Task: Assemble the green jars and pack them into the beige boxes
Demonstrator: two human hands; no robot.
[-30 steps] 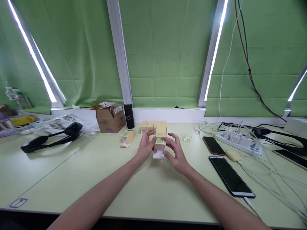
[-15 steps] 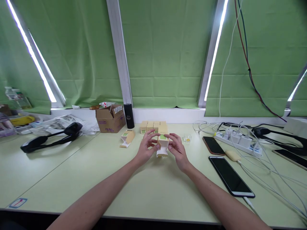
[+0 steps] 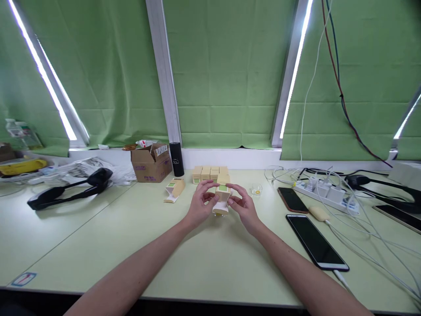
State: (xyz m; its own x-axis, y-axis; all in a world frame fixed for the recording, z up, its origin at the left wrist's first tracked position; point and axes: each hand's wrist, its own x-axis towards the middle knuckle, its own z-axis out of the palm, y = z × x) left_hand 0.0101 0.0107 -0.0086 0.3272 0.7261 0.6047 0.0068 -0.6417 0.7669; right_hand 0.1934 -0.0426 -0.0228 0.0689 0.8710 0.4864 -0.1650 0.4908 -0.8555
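Note:
Between my hands is a small tan cardboard box with a green patch on top and its flap hanging open toward me. My left hand grips its left side with thumb and index finger. On the right side, my right hand holds it the same way. Something small and clear shows under the flap, too small to make out. Several closed tan boxes stand in a group just behind. An open box lies to the left, and a small clear item is to the right.
A brown carton and a black cylinder stand at the back of the table. On the right are phones, a power strip and loose white cables. A black headset-like object lies on the left.
The box in my hands has shifted slightly, its flap now a little higher and further left. Both hands keep hold of it, with small finger movements.

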